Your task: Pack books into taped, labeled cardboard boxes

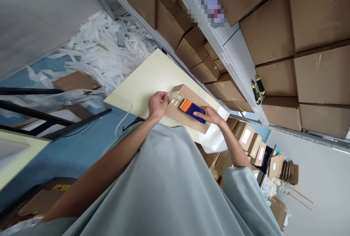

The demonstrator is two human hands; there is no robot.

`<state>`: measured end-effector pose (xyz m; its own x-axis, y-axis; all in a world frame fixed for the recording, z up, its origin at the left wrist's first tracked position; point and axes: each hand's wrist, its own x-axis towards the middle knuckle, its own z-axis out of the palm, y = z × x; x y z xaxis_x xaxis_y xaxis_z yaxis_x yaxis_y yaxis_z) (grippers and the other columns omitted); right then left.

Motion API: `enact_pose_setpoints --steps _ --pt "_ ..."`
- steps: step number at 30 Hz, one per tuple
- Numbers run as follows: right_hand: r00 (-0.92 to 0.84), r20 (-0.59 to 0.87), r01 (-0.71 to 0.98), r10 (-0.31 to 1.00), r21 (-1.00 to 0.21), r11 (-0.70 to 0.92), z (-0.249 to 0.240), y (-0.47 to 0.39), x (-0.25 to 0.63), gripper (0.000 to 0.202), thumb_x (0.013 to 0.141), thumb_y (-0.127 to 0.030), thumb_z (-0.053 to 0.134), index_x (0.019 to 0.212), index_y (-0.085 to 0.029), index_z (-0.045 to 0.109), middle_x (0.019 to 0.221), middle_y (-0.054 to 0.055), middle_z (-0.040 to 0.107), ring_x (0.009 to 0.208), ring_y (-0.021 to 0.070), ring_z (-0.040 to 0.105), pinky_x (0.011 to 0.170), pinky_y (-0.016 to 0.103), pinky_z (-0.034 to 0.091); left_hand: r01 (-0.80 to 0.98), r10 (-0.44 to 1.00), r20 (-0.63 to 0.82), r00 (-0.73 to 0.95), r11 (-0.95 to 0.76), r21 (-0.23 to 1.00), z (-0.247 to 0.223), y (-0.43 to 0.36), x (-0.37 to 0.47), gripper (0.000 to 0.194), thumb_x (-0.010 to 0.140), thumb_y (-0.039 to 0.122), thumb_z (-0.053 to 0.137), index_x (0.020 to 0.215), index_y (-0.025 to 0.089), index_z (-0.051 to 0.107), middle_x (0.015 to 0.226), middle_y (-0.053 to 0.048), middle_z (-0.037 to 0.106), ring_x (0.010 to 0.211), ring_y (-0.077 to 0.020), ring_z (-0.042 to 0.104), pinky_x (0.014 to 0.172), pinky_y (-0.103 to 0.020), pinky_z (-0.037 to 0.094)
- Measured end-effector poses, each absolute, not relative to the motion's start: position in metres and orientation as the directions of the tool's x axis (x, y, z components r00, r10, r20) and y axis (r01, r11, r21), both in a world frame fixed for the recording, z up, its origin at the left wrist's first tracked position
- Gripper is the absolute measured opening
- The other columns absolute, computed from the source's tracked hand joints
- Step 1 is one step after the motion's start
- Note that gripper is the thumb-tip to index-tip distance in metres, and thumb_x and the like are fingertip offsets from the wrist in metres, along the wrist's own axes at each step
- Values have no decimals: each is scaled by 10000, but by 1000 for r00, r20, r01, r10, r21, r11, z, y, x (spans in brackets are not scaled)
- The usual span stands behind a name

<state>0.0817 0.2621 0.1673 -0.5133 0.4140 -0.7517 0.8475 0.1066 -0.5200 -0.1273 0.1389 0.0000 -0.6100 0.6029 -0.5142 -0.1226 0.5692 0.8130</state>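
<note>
A brown cardboard box [189, 93] lies on the pale yellow tabletop [147, 72] in front of me. Clear packing tape [176, 95] runs over its left end. My right hand [209, 115] grips a blue and orange tape dispenser [193, 111] lying across the box top, thumb on its upper face. At the box's left end, my left hand [159, 104] has its fingers pinched together at the tape; the exact grip is partly hidden by the fingers.
Shelves of cardboard boxes [269, 24] rise beyond the table. Two yellow-black cutters [256, 92] lie on a shelf edge. White scraps [106, 46] cover the floor at left. White sheets [212, 138] lie by the box's right end. A white cable [127, 113] hangs off the table.
</note>
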Motion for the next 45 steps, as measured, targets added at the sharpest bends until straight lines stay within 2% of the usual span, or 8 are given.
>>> enact_pose_setpoints --steps 4,7,12,21,26,32,40,45 --pt "-527 -751 839 397 -534 104 166 263 82 624 944 -825 719 901 -206 663 758 19 796 668 169 717 635 248 530 -100 593 -548 -590 620 778 0 140 -133 352 918 369 747 1185 148 807 1085 -130 815 990 -274 779 966 -394 610" --pt "-531 -748 836 399 -539 102 166 262 83 632 933 -828 724 883 -201 664 739 18 791 652 161 711 629 241 520 35 615 -403 -678 574 818 9 134 -141 499 879 386 825 1334 183 801 1198 -125 799 945 -259 753 999 -408 597" --pt "-550 -747 822 373 -563 85 165 262 87 618 944 -804 731 928 -187 691 753 21 807 656 160 734 627 231 517 133 735 -310 -603 476 869 28 131 -134 251 882 421 852 1006 205 884 1052 -78 848 852 -242 752 922 -381 610" --pt "-599 -766 797 233 -600 75 168 266 99 620 920 -732 823 821 -120 796 705 62 813 634 165 716 667 249 525 -29 654 -436 -619 535 844 14 138 -121 191 792 238 854 947 127 857 916 -82 834 870 -233 777 911 -386 658" --pt "-532 -826 838 185 -545 -20 203 272 201 703 909 -794 797 954 -95 842 775 81 840 673 179 749 721 274 569 -3 616 -409 -674 552 834 8 139 -117 184 794 164 853 969 111 844 934 -63 828 900 -203 767 975 -383 652" --pt "-329 -922 924 205 -359 -134 252 265 355 825 887 -915 713 1026 -112 843 966 134 880 788 221 803 729 296 595 21 586 -382 -714 564 826 7 140 -110 211 818 113 850 1024 71 835 907 -44 814 845 -147 702 984 -366 637" --pt "-278 -927 950 253 -304 -69 190 260 375 703 963 -798 737 1000 -104 843 908 142 869 874 258 822 763 301 604 70 577 -389 -718 616 784 9 144 -109 207 798 117 836 1004 109 815 860 0 774 804 -153 681 921 -371 621" --pt "-209 -880 975 426 -221 22 144 256 352 495 937 -614 872 847 -131 812 714 109 797 826 300 814 814 348 593 207 622 -354 -698 649 732 10 146 -107 103 871 157 811 953 137 751 791 37 694 796 -146 633 979 -400 607"
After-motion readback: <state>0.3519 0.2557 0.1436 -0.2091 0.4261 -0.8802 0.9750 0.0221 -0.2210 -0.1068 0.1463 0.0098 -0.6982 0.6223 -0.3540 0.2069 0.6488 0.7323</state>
